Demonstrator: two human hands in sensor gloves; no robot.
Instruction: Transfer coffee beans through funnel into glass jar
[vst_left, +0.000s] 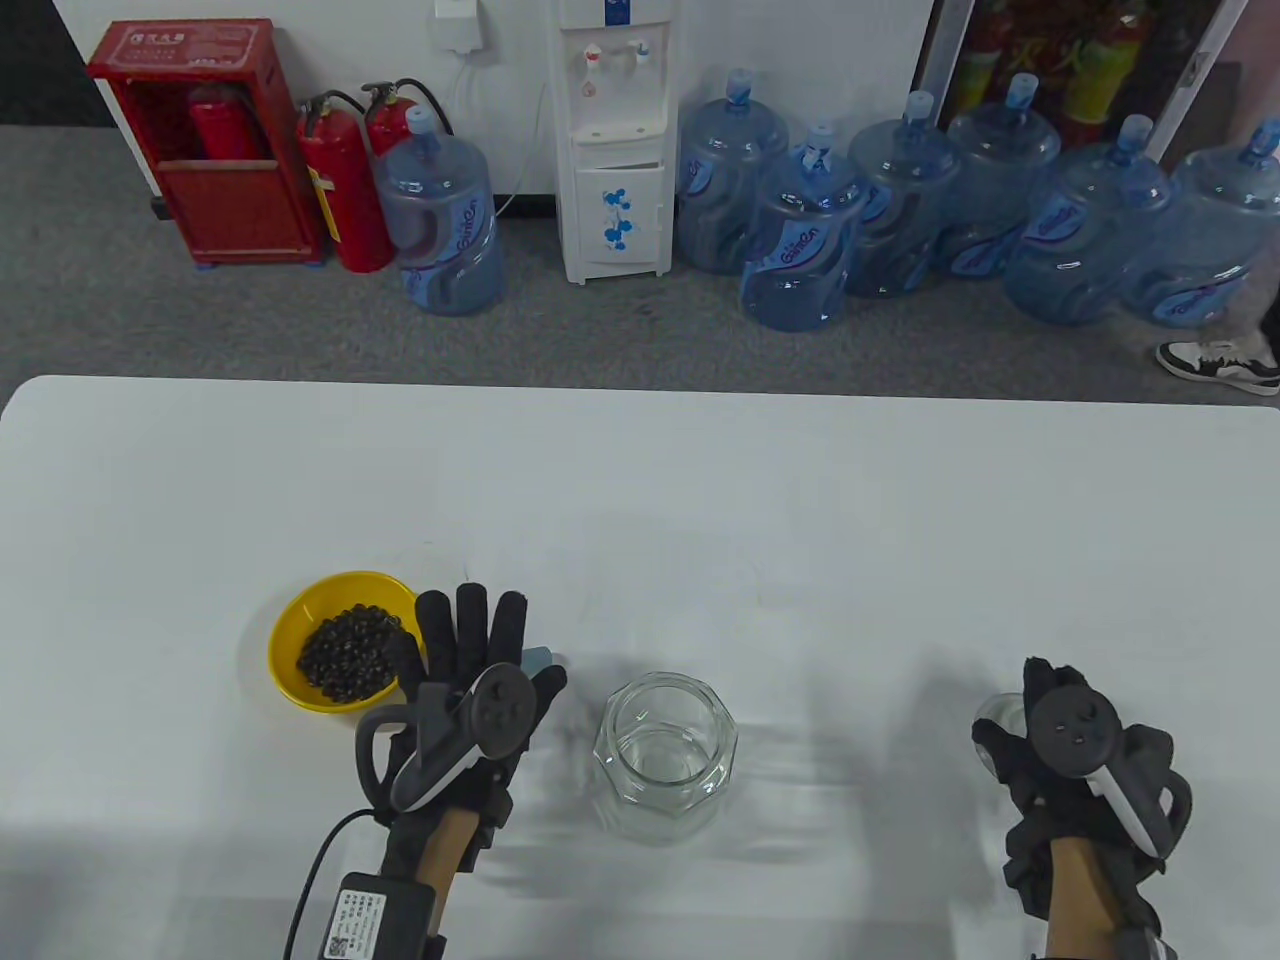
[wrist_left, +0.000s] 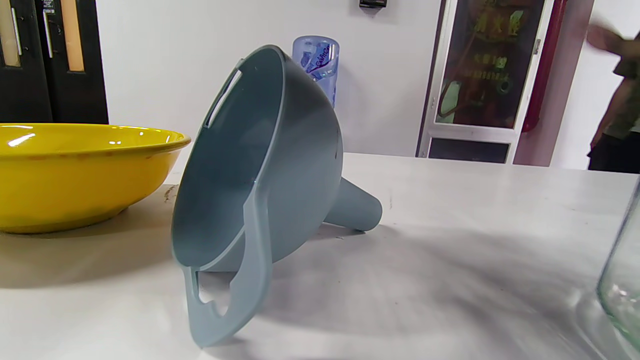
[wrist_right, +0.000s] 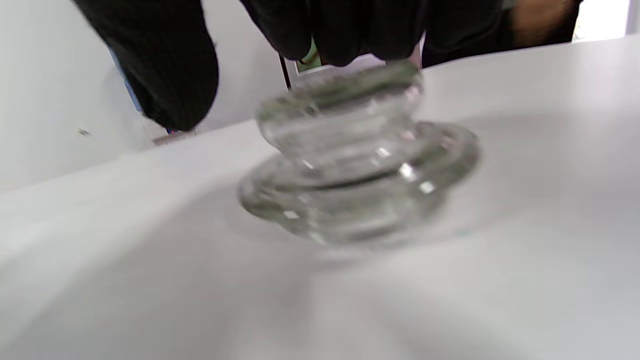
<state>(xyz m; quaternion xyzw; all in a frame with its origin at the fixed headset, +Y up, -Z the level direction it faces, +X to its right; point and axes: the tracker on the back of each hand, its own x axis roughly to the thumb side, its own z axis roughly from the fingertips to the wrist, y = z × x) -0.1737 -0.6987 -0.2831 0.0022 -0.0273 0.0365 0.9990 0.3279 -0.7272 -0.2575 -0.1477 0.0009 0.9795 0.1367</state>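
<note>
A yellow bowl (vst_left: 290, 625) of coffee beans (vst_left: 350, 652) sits at the left of the white table. My left hand (vst_left: 470, 650) hovers just right of the bowl with fingers stretched out, over a grey-blue funnel (vst_left: 541, 657) that holds nothing. In the left wrist view the funnel (wrist_left: 260, 190) lies on its side next to the bowl (wrist_left: 75, 170), untouched. The open, empty glass jar (vst_left: 665, 755) stands in the middle. My right hand (vst_left: 1030, 700) is over the glass lid (vst_left: 993, 708). The lid (wrist_right: 355, 165) rests on the table, fingers (wrist_right: 345, 30) just above its knob, thumb (wrist_right: 165, 65) spread aside.
The jar's edge shows at the right of the left wrist view (wrist_left: 625, 290). The table's far edge (vst_left: 640, 390) faces a floor with several water bottles (vst_left: 800, 250), a dispenser and fire extinguishers.
</note>
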